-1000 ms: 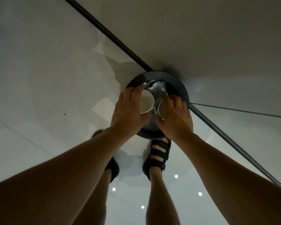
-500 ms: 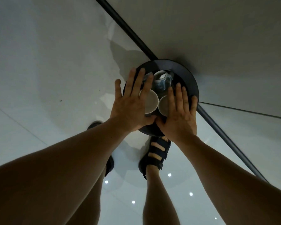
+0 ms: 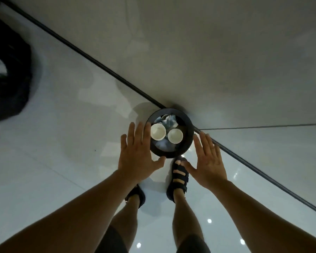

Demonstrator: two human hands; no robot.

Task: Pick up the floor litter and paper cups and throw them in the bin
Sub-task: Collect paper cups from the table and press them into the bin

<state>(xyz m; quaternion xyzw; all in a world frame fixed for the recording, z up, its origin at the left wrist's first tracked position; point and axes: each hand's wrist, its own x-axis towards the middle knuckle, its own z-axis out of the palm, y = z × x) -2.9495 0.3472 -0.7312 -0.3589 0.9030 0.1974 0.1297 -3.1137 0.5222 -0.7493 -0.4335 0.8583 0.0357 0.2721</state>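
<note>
A round black bin (image 3: 188,141) stands on the glossy floor against the wall corner. Two white paper cups sit upright inside it, the left cup (image 3: 158,132) and the right cup (image 3: 175,136), on top of crumpled pale litter (image 3: 169,121). My left hand (image 3: 138,154) hovers flat just left of the bin's rim, fingers straight and spread, holding nothing. My right hand (image 3: 207,159) is spread flat to the right of the bin, also holding nothing.
A dark baseboard (image 3: 98,63) runs diagonally where the pale floor meets the wall. A black bag or dark object (image 3: 9,73) lies at the far left. My feet in black sandals (image 3: 178,179) stand right below the bin.
Both hands have let go of the cups, opened flat and drawn back and apart from over the bin. The two cups now rest in the bin. The view has pulled higher.
</note>
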